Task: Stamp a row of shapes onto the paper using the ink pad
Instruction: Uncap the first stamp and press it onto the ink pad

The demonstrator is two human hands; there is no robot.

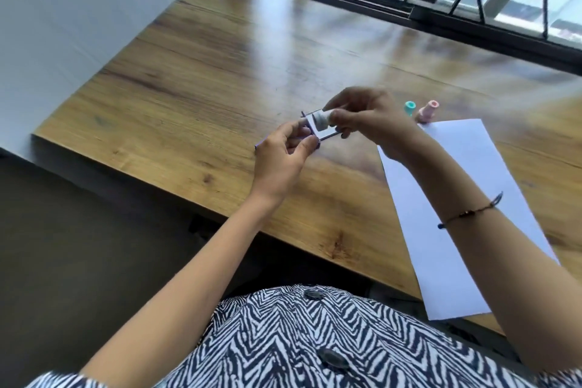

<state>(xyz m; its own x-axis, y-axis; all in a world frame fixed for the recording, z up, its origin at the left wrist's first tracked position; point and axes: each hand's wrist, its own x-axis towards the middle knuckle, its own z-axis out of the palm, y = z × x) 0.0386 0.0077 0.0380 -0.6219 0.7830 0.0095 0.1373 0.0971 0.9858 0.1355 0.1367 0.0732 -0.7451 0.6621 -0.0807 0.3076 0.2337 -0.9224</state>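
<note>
Mostly hidden behind both hands at frame centre: ink pad [310, 132], purple-edged, lid state unclear. Pinched at its lower left edge by left hand [285, 154]. Small pale stamp [324, 119] gripped in closed fingers of right hand [365, 120], face over the pad. White paper [466, 214] lower right, partly under the forearm.
</note>
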